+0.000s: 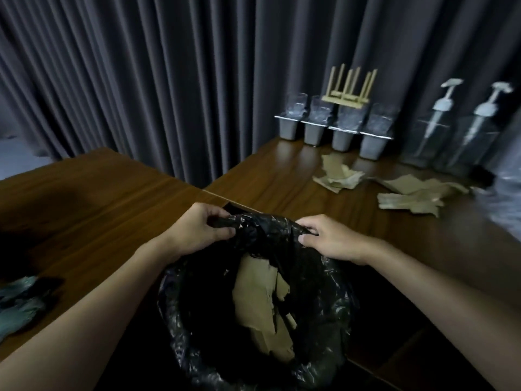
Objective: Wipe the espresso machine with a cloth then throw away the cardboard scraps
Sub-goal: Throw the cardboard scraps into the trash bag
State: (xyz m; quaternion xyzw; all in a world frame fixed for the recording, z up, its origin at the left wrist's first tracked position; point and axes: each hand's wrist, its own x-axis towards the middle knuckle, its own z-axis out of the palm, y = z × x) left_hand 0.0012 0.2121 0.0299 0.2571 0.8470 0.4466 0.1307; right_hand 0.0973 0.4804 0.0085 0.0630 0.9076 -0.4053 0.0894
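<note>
Gripping the far rim of the crinkled black plastic bin bag (267, 231) with the left hand (201, 231), fingers curled round a bunched fold; pinching the same rim further right with the right hand (327, 239), thumb and fingers closed on the plastic. Down inside the bag, one large torn piece of tan cardboard (259, 303). Up on the brown wooden tabletop (282, 187), near the row of grey rectangular tubs (341, 136), two heaps of torn tan cardboard scraps (338, 174), well apart from the bag. Far left, crumpled teal cloth (19, 303) lying on wood
</note>
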